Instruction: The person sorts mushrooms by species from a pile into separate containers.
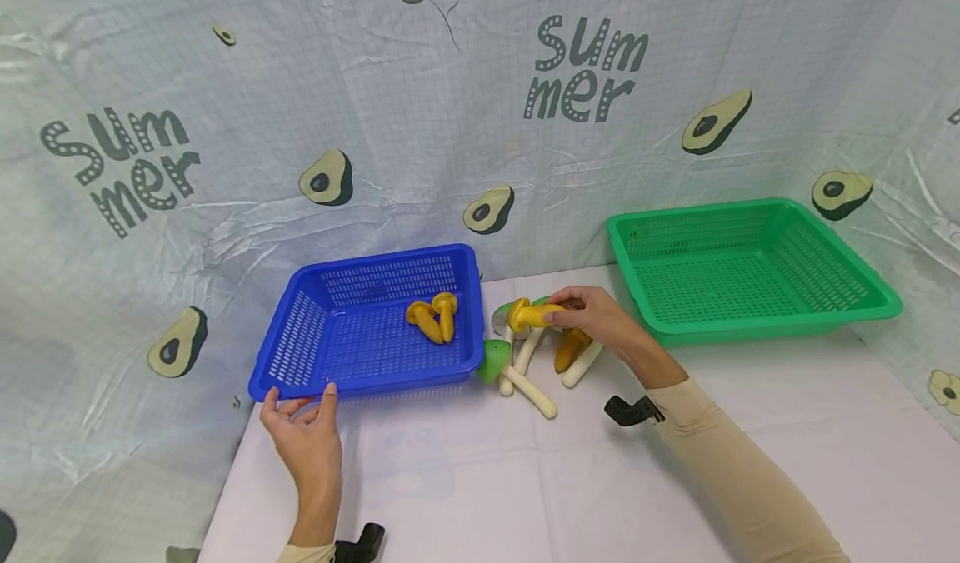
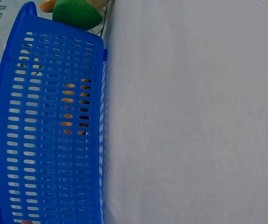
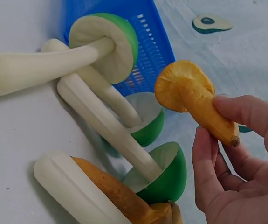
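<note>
My right hand [image 1: 600,317] pinches a yellow toy mushroom [image 3: 194,95] by its stem between thumb and fingers, cap pointing left. It is raised over a loose pile of toy mushrooms, among them a green-capped one with a white stem [image 1: 534,388] and a brown-yellow one [image 1: 572,350]. At the front left corner of the blue basket [image 1: 405,382], my left hand [image 1: 306,438] holds the rim with its fingertips. Two yellow mushrooms [image 1: 429,321] lie inside that basket at its right side. The left wrist view shows only bits of fingertips on the basket's edge.
A green basket [image 1: 757,330] with nothing in it stands at the back right. The pile lies between both baskets on a white-covered table [image 1: 487,488]. Behind hangs a cloth [image 1: 405,130] printed with avocados and lettering.
</note>
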Demonstrator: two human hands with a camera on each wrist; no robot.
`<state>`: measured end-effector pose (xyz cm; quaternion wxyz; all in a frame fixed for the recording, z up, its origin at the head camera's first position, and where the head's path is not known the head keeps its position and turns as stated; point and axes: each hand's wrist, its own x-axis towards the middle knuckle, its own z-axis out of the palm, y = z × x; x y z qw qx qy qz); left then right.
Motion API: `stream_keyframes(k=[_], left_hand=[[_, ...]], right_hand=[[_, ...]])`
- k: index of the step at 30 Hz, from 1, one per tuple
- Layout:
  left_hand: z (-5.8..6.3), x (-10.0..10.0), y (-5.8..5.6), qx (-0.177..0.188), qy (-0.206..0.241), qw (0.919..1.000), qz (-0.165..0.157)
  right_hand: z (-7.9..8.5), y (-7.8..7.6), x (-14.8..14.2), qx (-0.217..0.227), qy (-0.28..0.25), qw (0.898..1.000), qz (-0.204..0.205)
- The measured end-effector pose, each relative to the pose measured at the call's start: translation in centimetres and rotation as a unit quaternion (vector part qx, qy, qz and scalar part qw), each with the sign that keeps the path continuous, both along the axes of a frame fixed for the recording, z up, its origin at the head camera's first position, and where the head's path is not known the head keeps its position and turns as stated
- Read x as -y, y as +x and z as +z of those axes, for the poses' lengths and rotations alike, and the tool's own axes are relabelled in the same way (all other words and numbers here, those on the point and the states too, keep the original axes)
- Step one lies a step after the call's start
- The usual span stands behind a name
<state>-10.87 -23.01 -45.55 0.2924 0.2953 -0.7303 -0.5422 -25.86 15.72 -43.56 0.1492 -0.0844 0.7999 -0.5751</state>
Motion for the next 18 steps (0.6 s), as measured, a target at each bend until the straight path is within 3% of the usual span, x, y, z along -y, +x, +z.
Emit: stream_keyframes(k=[9,18], left_hand=[[0.1,0.1,0.0,-0.003,0.006,1.0,-0.001],[0.0,0.1,-0.1,-0.007,0.008,0.9999,-0.002]], right_hand=[[-0.3,0.2,0.4,0.031,-0.065,0.997,-0.001],[-0.2,0.4,1.0,0.06,-0.089,0.994,-0.018]])
